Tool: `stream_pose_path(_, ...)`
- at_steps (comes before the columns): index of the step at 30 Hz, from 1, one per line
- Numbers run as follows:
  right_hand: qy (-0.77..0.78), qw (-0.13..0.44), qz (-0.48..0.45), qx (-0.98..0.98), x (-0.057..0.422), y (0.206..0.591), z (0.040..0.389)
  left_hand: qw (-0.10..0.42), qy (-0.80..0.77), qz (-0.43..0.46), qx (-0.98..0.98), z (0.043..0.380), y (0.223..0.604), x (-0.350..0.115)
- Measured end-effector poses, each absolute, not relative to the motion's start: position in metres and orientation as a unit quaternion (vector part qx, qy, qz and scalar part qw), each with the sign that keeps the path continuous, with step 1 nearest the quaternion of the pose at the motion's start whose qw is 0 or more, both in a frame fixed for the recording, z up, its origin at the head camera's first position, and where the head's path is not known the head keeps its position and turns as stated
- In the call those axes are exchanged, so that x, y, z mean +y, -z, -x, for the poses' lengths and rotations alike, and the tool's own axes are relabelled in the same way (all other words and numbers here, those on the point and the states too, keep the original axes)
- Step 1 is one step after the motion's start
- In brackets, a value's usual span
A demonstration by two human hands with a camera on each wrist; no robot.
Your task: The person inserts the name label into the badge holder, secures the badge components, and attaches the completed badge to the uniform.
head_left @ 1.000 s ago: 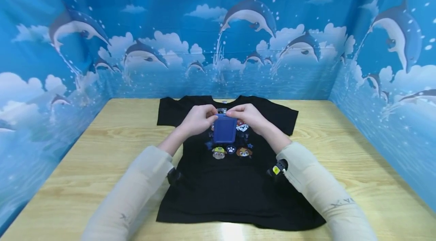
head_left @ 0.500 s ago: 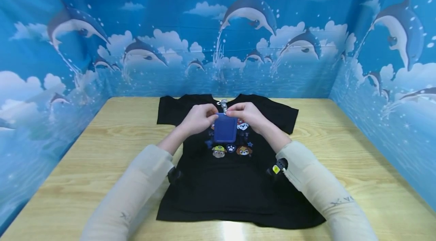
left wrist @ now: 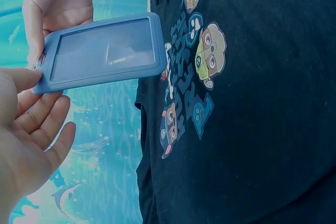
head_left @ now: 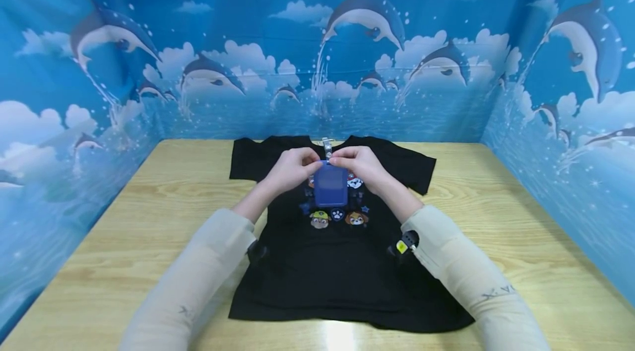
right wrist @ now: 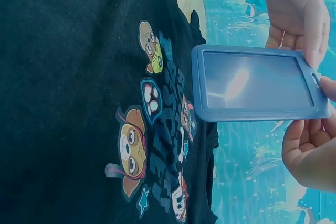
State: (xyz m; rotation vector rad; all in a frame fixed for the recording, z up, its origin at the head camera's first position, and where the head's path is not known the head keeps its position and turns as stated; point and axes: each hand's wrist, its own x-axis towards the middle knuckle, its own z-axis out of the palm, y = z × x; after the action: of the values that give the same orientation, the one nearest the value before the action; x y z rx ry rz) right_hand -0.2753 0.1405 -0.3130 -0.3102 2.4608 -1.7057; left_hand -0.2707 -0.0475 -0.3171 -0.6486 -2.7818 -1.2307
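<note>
A blue badge holder (head_left: 331,185) with a clear window hangs upright over the chest print of a black T-shirt (head_left: 337,279), its front facing the wrist cameras. My left hand (head_left: 290,171) pinches its upper left corner between thumb and fingers. At the upper right, by the slot, my right hand (head_left: 364,168) pinches the holder's top edge near the strap of a silvery badge clip (head_left: 327,146). The clip points up toward the neckline. Both wrist views show the thumbs at the slotted end, with the remaining fingers behind it.
The T-shirt lies spread flat on a pale wooden table (head_left: 163,219), collar toward the back, with cartoon dog faces (head_left: 319,220) printed on it. Dolphin-patterned blue curtains (head_left: 278,20) enclose the back and sides. A dark wrist camera (head_left: 407,242) sits at the right cuff.
The clip, mostly hidden low behind the fingers earlier, has swung up and now stands upright above the holder. Both hands and the holder have shifted slightly up and right.
</note>
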Motion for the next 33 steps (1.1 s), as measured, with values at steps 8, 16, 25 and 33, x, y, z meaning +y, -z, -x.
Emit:
stream_pose_path(8,0.581,0.061,0.106,0.805,0.140,0.315,0.274,0.011,0.420,0.219,-0.880,0.270,0.318,-0.041)
stream_pose_path(16,0.593,0.070,0.131,0.791,0.144,0.313,0.273,0.026,0.417,0.225,-0.880,0.270,0.317,-0.042)
stream_pose_path(25,0.611,0.089,0.115,0.778,0.145,0.306,0.278,0.011,0.408,0.234,-0.882,0.270,0.319,-0.045)
stream_pose_path(33,0.582,0.136,0.088,0.797,0.144,0.302,0.281,0.004,0.391,0.260,-0.883,0.269,0.318,-0.047)
